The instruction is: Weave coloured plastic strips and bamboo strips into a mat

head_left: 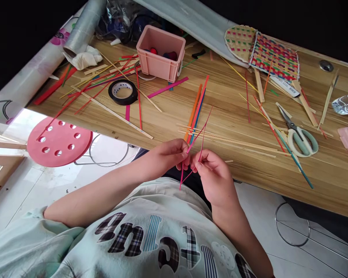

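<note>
Thin pink strips (203, 129) are pinched between my two hands at the table's front edge. My left hand (176, 152) is closed on one strip, which runs up to the right. Close beside it, my right hand (210, 168) pinches another strip that crosses the first. The strips meet in a point above the hands and cross again below them. Just beyond lie orange, pink and blue flat strips (197, 110), with several thin natural strips (237, 142) laid across their near ends.
A pink bin (161, 63) and black tape roll (123, 92) stand among scattered strips at the back left. To the right are scissors (301, 141), a woven piece (275, 58) and a clear bottle (346, 103). A red stool (59, 143) is left of the table.
</note>
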Tool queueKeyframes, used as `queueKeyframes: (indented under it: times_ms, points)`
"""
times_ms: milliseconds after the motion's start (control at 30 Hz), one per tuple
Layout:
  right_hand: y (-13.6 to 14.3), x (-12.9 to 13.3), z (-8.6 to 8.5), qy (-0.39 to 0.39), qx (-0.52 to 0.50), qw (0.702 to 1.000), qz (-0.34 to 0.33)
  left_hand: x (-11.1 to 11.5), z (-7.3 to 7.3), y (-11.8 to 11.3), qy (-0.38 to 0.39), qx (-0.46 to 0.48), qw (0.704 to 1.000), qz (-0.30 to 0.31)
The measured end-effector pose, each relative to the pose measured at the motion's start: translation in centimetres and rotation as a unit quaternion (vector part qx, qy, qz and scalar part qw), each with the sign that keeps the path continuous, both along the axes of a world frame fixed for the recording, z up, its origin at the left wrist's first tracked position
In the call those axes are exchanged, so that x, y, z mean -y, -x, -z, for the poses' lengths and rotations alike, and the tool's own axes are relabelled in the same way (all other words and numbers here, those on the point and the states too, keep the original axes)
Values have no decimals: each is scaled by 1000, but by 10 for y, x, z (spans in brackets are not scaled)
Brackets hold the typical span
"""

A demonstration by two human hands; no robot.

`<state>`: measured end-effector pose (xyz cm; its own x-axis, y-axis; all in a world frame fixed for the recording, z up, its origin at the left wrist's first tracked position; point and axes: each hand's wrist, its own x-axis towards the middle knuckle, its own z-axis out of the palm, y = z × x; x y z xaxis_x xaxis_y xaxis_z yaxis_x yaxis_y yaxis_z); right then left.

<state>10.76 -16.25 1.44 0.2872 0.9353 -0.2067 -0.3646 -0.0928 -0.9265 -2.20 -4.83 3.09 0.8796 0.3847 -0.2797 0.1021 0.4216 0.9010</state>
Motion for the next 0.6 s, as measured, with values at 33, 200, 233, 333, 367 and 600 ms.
queueKeyframes:
  times_ms: [33, 200, 233, 333, 367, 600]
  points:
    - [-1, -1, -1, -1, -41, 999, -10, -1, 1, 0, 61, 14, 998, 1]
    - [-12, 0, -10, 4, -205, 979, -21, -13, 1, 9, 245, 60, 967, -26]
    - [-16, 2, -11, -1, -208, 978, -19, -18, 0, 13, 237, 63, 969, -33]
    - [-34, 7, -16, 5, -153, 988, -6, -38, -7, 28, 106, 32, 990, -91]
    - [-41, 7, -18, 16, -113, 993, 9, -47, -11, 33, 34, 12, 990, -133]
    - [-80, -47, -32, 43, 136, 987, 77, -119, -18, 26, -380, -142, 868, -285]
